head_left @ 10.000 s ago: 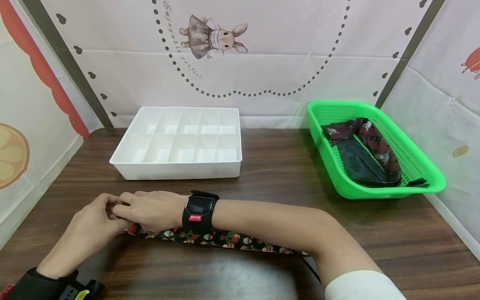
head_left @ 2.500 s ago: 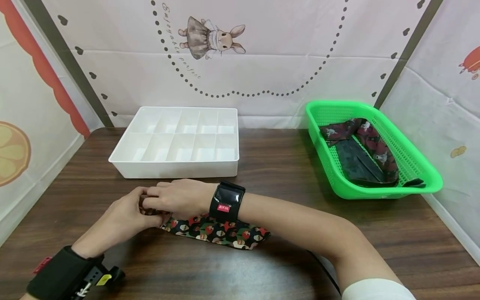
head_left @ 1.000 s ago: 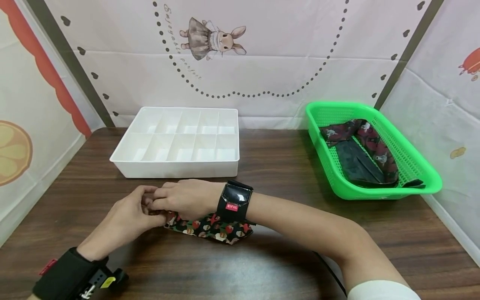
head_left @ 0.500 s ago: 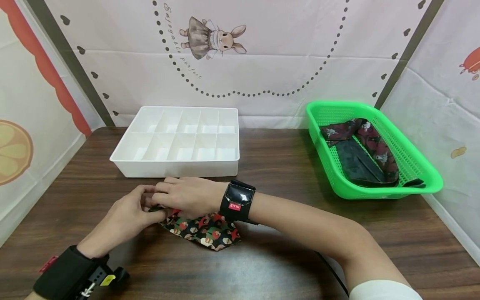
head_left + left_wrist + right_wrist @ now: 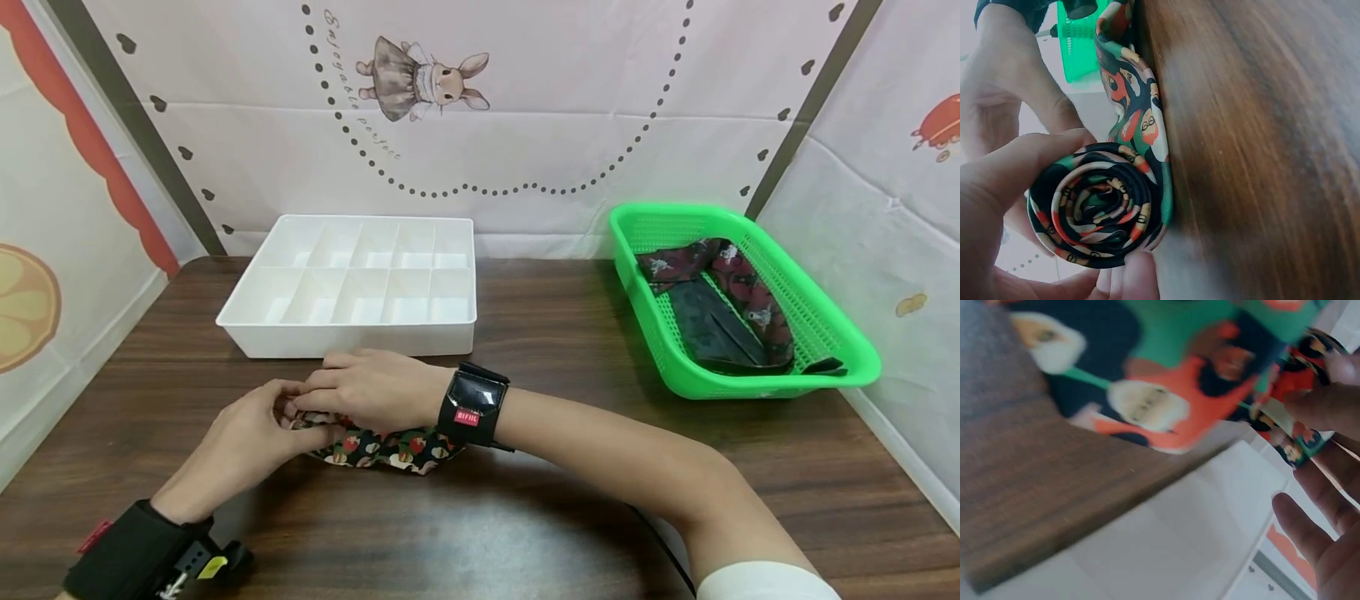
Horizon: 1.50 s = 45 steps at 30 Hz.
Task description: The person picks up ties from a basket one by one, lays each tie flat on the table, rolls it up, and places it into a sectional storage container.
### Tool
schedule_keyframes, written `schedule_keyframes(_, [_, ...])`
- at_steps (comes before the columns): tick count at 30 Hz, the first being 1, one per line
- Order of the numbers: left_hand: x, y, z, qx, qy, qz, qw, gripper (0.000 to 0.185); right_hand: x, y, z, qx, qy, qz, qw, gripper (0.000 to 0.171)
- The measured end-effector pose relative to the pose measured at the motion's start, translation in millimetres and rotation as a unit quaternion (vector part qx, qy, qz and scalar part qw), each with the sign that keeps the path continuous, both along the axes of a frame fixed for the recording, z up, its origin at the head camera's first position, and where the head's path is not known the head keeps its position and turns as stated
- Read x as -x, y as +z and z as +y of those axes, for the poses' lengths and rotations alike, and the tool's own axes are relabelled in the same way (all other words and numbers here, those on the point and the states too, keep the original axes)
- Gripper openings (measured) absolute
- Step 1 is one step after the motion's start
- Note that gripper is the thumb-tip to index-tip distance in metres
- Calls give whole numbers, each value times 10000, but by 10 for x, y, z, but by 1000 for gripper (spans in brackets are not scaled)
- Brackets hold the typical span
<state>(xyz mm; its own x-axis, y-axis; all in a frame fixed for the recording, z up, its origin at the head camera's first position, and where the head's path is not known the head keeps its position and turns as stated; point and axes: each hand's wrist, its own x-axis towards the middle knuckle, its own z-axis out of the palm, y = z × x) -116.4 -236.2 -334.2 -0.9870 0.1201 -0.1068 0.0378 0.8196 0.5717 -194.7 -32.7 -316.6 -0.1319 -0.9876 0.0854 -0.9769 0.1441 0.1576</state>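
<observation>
Necktie, coiled end grasped by left hand and right hand, loose tail's long axis lying left to right, free end pointing rightward

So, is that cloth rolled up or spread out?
Partly rolled: the left wrist view shows the cloth coiled in a spiral, with an unrolled tail leading off.
</observation>
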Motion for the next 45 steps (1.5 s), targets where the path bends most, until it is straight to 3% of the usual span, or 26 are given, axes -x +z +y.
schedule_keyframes(6, [8, 28, -9, -416, 93, -327, 9986, 62, 26, -42, 27, 210, -67, 18, 9998, 34])
schedule_keyframes(11, [28, 48, 3, -850, 178, -734, 9935, 65, 27, -48, 42, 202, -131, 32, 9997, 29])
schedule_keyframes(20, [-7, -7, 35, -253, 125, 42, 9996, 80, -9, 45, -1, -393, -80, -633, 9972, 44])
schedule_keyframes(30, [-13, 9, 23, -366, 176, -396, 9984, 67, 8, -9, 47, -306, -147, -527, 9980, 50])
schedule_keyframes(38, [-1, -13, 83, -306, 330, -136, 9989, 71, 45, -25, 43, -355, -205, -658, 9970, 48])
schedule_keyframes(45, [-3, -15, 98, -397, 387, 26, 9985, 73, 49, -7, 54, -562, -176, -752, 9954, 57])
